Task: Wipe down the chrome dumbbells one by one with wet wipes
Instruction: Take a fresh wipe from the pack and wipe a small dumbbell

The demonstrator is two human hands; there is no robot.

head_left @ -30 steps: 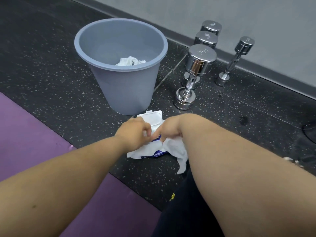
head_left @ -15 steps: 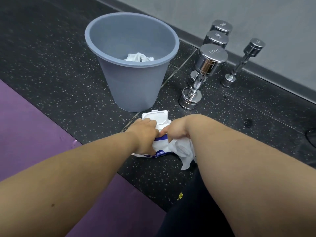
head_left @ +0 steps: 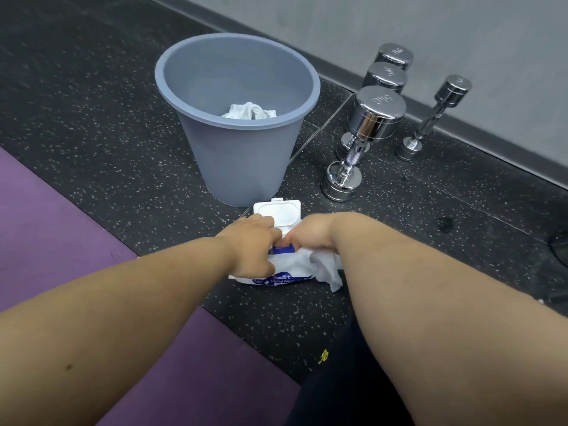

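Dumbbells: four, mirror-bright chrome, standing on end, upper right by the wall. Grey-blue bin left of them holds a crumpled wipe. Pack on the floor at centre, lid flipped open, reads "Alcohol Wipes". Left hand grips the pack. Right hand pinches a loose wipe.

On speckled floor, purple mat is laid near left. Grey bin is stood centre, wipes pack just nearer; chrome dumbbells upright, far right.
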